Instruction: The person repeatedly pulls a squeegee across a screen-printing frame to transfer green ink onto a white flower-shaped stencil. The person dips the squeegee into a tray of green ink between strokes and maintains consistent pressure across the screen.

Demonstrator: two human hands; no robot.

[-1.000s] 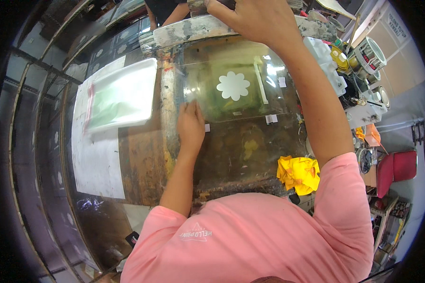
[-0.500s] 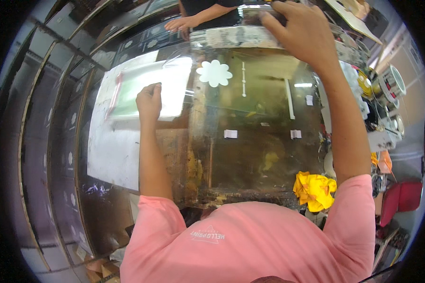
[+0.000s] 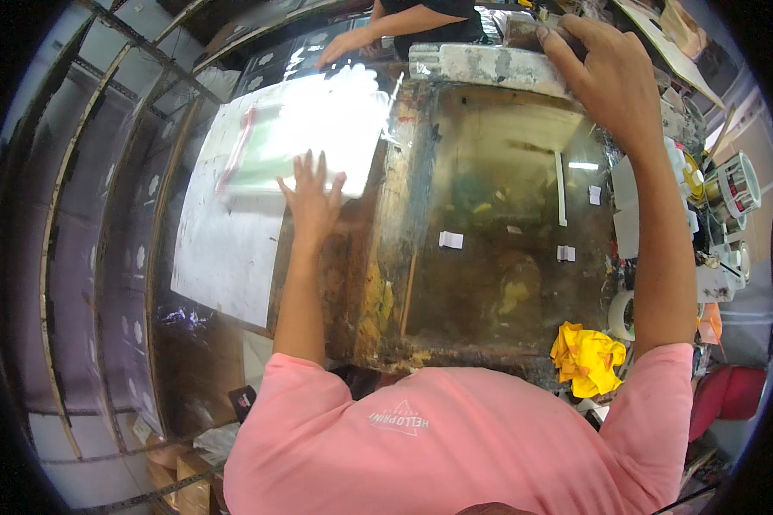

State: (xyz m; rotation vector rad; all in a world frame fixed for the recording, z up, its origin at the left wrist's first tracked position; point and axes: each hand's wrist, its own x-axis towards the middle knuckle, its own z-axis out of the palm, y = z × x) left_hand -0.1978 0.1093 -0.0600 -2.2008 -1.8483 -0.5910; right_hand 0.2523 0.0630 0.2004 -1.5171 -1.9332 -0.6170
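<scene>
Sheets (image 3: pixel 275 142) in the head view, at the left hand's (image 3: pixel 312 197) splayed fingertips.
Right of it, the right hand (image 3: pixel 605 73) curls by the pale bar (image 3: pixel 489 67), its grip impossible to tell; panel (image 3: pixel 464 292) between the hands, nearer the body; yellow cloth (image 3: pixel 587 360) below the right.

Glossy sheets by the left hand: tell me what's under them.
White paper sticks out from beneath the glossy sheets toward the person; whatever else lies under them is covered.
</scene>
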